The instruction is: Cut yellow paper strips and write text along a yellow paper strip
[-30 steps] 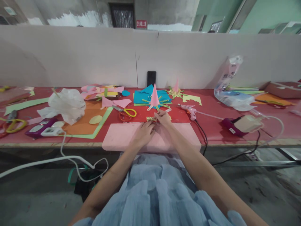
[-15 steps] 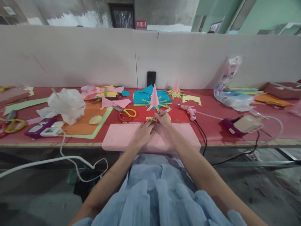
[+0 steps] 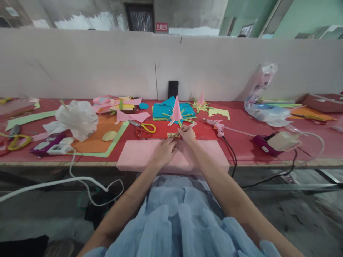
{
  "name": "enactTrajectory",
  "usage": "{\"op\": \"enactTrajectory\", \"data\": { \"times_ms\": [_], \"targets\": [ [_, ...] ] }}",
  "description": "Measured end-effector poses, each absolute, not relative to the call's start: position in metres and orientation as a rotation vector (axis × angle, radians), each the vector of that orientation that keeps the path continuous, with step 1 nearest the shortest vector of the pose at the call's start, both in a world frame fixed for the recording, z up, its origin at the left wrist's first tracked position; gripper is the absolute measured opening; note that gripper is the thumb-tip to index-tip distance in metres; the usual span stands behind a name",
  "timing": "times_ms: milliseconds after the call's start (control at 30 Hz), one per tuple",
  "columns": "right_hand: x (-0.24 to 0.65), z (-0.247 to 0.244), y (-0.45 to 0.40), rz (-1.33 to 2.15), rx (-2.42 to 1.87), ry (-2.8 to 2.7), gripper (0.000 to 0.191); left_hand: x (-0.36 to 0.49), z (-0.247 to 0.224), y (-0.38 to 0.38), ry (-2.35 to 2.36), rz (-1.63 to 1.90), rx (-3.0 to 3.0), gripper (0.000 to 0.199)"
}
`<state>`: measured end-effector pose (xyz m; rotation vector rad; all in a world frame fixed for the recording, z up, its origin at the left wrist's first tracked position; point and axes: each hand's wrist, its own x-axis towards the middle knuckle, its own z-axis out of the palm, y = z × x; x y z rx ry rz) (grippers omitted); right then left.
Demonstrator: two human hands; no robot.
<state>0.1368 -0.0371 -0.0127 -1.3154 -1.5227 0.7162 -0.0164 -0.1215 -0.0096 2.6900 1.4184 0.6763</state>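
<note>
Paper strip, yellow with dark marks.

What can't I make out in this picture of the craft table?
All in the head view:
- Lower end of the pale stick: hidden by the right hand.
- What lies under the left hand: hidden by the hand itself.
- Marks on the yellow strip: too small.
- Far-left scissors: cut off by the picture's edge.

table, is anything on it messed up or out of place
The white bag looks out of place: it lies crumpled, partly over the flat orange paper. No spill or damage stands out.
</note>
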Motion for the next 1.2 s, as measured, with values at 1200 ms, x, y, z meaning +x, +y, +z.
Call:
{"op": "enactTrajectory", "data": {
  "times_ms": [1200],
  "targets": [
    [0.1401, -0.0130, -0.0351, 0.645, -1.378, -1.507, 0.023, -0.0148, -0.0071, -0.1232, 1.441, 0.644, 2.668, 0.033]
  ]
}}
